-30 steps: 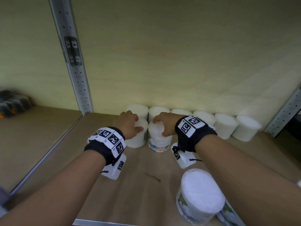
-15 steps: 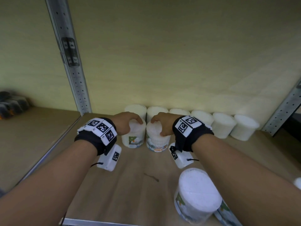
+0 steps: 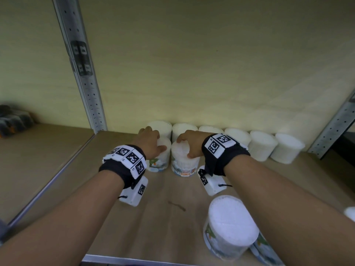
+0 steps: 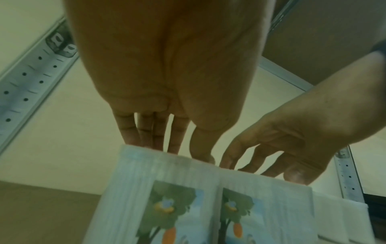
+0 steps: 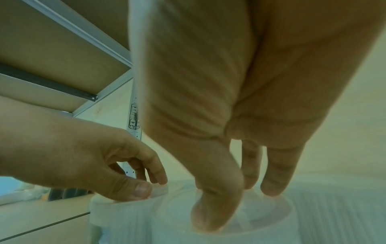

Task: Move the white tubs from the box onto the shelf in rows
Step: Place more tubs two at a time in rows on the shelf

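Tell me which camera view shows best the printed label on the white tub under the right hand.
The head view: the white tub with the "COTTON BUDS" label faces it, under the right hand. The left wrist view shows only blurred tree pictures; the right wrist view shows only its lid.

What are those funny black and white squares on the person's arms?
Each wrist wears a black band, left and right, topped with white tiles printed with black square codes. A small white box with a thin black cord hangs under each one. Arms are bare, no sleeves.

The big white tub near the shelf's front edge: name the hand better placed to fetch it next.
Right. The big white round tub stands just beside the right forearm; the right hand need only draw back, while the left hand would cross over.
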A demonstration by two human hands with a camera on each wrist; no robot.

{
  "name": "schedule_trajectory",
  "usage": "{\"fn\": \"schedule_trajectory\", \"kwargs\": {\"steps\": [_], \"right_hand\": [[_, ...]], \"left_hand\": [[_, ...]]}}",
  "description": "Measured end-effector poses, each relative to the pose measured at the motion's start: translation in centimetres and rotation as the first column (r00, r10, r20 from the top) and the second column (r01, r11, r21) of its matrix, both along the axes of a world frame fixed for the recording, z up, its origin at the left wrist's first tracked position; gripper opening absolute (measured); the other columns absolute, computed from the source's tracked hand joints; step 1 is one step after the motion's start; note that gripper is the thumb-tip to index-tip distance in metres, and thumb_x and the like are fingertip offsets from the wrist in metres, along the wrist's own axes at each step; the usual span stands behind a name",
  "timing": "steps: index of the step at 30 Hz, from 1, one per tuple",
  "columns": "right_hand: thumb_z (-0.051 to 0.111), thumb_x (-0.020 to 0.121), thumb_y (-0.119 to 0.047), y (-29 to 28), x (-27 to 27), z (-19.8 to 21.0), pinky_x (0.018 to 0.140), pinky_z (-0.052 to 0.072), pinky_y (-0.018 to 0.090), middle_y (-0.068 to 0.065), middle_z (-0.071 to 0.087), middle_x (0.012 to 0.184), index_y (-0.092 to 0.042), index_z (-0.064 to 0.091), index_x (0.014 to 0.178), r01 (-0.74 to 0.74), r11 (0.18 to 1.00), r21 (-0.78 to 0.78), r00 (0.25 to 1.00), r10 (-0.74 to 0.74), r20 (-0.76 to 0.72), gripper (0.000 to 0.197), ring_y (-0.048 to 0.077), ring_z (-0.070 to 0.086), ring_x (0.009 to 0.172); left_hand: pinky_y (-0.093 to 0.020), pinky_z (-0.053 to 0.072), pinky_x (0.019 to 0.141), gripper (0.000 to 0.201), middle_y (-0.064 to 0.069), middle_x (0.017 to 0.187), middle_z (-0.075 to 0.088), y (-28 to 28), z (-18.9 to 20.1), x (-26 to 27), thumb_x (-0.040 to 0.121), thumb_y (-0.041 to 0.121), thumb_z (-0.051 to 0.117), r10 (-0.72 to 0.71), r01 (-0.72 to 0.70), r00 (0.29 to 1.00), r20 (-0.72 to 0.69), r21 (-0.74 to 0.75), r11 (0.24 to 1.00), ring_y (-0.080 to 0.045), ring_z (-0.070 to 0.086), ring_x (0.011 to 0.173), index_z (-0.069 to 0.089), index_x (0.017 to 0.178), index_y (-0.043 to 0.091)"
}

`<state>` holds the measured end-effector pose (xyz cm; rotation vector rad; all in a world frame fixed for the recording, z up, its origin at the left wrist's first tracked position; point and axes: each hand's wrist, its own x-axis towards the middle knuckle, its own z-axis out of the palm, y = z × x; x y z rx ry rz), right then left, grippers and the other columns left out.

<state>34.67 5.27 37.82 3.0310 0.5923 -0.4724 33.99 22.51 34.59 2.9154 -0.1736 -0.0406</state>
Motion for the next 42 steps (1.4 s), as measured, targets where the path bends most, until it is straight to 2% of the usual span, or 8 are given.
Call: {"fn": "schedule_trajectory", "kwargs": {"steps": [5,10,17,19,21,26,34,42], "right_hand": [[0.064,0.083,-0.011,0.0,-0.1,-0.1,0.100,0.045,0.035,0.006,0.040,0.145,-0.022,0.037,0.143,0.007,1.000,0.008,1.000,-0.007,0.008,0.066,0.026,0.049,0.126],[0.064,0.083,-0.010,0.0,0.1,-0.1,0.101,0.046,0.036,0.006,0.041,0.144,-0.022,0.037,0.143,0.014,1.000,0.005,1.000,-0.014,-0.004,0.067,0.026,0.050,0.125],[0.065,0.083,-0.012,-0.1,0.3,-0.2,0.101,0.044,0.036,0.006,0.039,0.145,-0.022,0.036,0.143,0.006,1.000,0.003,1.000,-0.006,0.004,0.067,0.026,0.048,0.126],[0.065,0.083,-0.012,-0.2,0.3,-0.3,0.101,0.044,0.036,0.007,0.039,0.144,-0.022,0.037,0.143,0.002,1.000,0.005,1.000,-0.002,0.011,0.066,0.026,0.049,0.126],[0.064,0.084,-0.012,-0.2,0.3,-0.5,0.101,0.045,0.036,0.006,0.039,0.145,-0.022,0.037,0.143,-0.002,1.000,0.005,1.000,0.002,0.020,0.066,0.026,0.049,0.126],[0.063,0.084,-0.013,-0.2,0.6,-0.9,0.102,0.045,0.038,0.007,0.039,0.145,-0.022,0.036,0.143,-0.025,1.000,-0.016,0.999,0.025,0.026,0.066,0.027,0.049,0.126],[0.070,0.082,-0.025,-0.2,0.8,-0.4,0.101,0.042,0.036,0.006,0.039,0.146,-0.021,0.036,0.143,-0.052,0.996,-0.071,0.999,0.053,0.006,0.070,0.026,0.048,0.127],[0.074,0.077,-0.035,0.7,-1.5,-0.1,0.092,0.042,0.032,0.003,0.044,0.142,-0.023,0.040,0.137,-0.071,0.989,-0.127,0.997,0.074,0.026,0.070,0.025,0.053,0.121]], "left_hand": [[-0.033,0.032,0.108,0.051,-0.010,0.146,0.035,0.6,1.0,0.0,0.093,0.023,0.057,-0.105,0.096,0.988,-0.113,-0.079,0.992,-0.027,0.036,0.134,0.041,0.140,0.013],[-0.028,0.033,0.106,0.055,-0.003,0.150,0.034,1.1,1.8,0.2,0.088,-0.002,0.052,-0.188,0.178,0.964,-0.187,-0.073,0.981,-0.021,0.034,0.138,0.044,0.138,0.022],[-0.038,0.041,0.108,0.065,-0.002,0.149,0.037,1.6,2.0,0.2,0.082,-0.012,0.045,-0.237,0.218,0.949,-0.210,-0.108,0.970,-0.023,0.041,0.133,0.048,0.134,0.026],[-0.040,0.041,0.107,0.064,-0.003,0.149,0.037,1.7,1.8,0.1,0.081,-0.012,0.045,-0.234,0.209,0.952,-0.199,-0.138,0.968,-0.023,0.041,0.133,0.048,0.134,0.025],[-0.035,0.038,0.109,0.058,-0.004,0.146,0.038,1.5,1.5,0.0,0.084,-0.009,0.047,-0.204,0.176,0.966,-0.161,-0.174,0.969,-0.022,0.039,0.134,0.048,0.134,0.021],[-0.027,0.032,0.106,0.046,-0.005,0.144,0.040,1.1,0.8,-0.4,0.092,0.017,0.057,-0.136,0.119,0.987,-0.082,-0.183,0.976,-0.021,0.039,0.133,0.045,0.136,0.016],[-0.030,0.035,0.104,0.041,-0.003,0.142,0.043,1.2,1.4,-0.8,0.091,0.021,0.059,-0.161,0.151,0.983,-0.086,-0.116,0.982,-0.022,0.042,0.130,0.051,0.131,0.019],[-0.022,0.035,0.094,0.042,-0.001,0.139,0.046,1.7,2.3,-3.7,0.090,0.022,0.061,-0.173,0.168,0.982,-0.074,-0.068,0.983,-0.020,0.046,0.126,0.052,0.131,0.020]]}}
